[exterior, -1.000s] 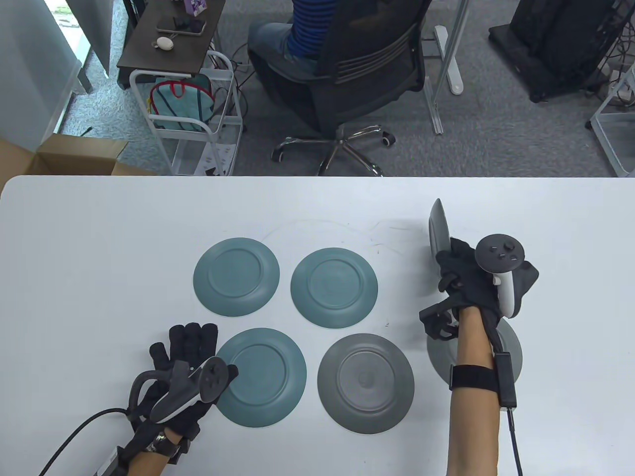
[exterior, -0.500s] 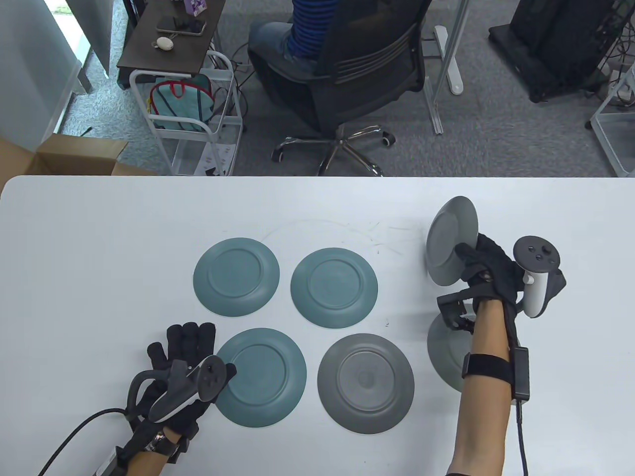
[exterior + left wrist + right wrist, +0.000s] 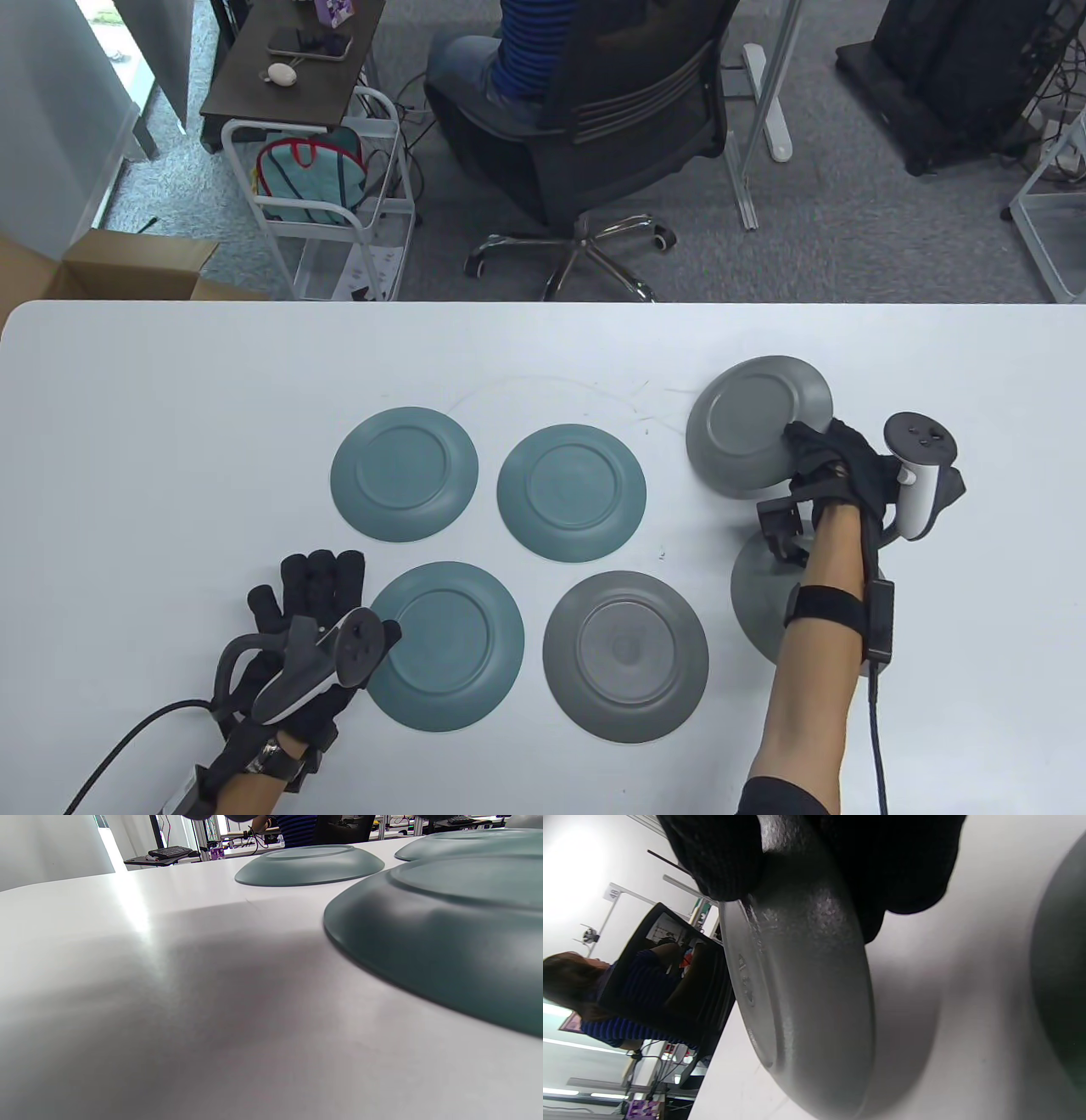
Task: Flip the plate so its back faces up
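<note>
The right hand (image 3: 836, 467) is pinching the round grey ceramic plate (image 3: 751, 420), tilted, underside showing, beyond another grey plate (image 3: 759, 594); the left hand's (image 3: 310, 611) grip is lying spread on the white desk (image 3: 170, 407).

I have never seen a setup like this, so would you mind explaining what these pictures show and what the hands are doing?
There is no machine here: a person wears black sensor gloves, with a tracker strapped to the back of each hand. One camera looks down at the white table; the other two sit on the wrists, which is why they look low and tilted.

On the table lie three teal plates and a grey plate, all back side up. A further grey plate lies partly hidden under the right forearm.

The right hand grips the rim of a tilted grey plate, turning it over so that its back shows. The left hand rests flat on the table beside the nearest teal plate, holding nothing.
</note>
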`<state>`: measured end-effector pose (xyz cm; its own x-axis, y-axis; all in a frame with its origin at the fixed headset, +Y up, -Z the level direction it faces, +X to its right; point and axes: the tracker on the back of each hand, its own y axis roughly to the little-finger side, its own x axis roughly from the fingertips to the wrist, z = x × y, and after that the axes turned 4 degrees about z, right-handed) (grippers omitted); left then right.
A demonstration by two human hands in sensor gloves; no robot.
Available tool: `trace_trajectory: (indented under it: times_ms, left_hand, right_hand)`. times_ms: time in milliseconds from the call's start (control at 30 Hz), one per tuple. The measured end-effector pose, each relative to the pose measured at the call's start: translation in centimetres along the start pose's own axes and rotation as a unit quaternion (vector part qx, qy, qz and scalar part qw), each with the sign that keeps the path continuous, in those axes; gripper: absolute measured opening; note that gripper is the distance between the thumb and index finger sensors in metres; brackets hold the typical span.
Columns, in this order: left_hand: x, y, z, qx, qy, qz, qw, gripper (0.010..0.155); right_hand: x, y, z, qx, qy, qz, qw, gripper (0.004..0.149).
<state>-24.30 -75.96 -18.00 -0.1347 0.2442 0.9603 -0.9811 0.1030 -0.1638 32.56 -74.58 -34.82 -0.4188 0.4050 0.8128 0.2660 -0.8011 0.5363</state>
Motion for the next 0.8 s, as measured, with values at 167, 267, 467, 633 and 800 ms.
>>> trace_trajectory:
  times_ms: [167,267,467,633,800]
  left_hand:
    - [0.0,0.0,0.0,-0.002,0.002,-0.001,1.0,0.088]
    - [0.0,0.0,0.0,-0.002,0.002,-0.002,1.0,0.088]
    - [0.0,0.0,0.0,-0.004,0.004,-0.001,1.0,0.088]
    - [0.0,-0.1,0.0,-0.004,0.004,-0.001,1.0,0.088]
    - [0.0,0.0,0.1,-0.004,0.003,-0.001,1.0,0.088]
  right_hand:
    - [-0.8,0.5,-0.1,0.039,0.0,-0.037,0.999,0.068]
    - [-1.2,0.7,0.0,0.051,0.001,-0.051,0.997,0.07]
    - [-1.7,0.9,0.0,0.087,0.014,-0.066,0.994,0.07]
    - [-2.1,1.4,-0.2,0.103,0.019,-0.078,0.991,0.071]
    - [-2.3,1.7,-0.4,0.112,0.022,-0.086,0.99,0.071]
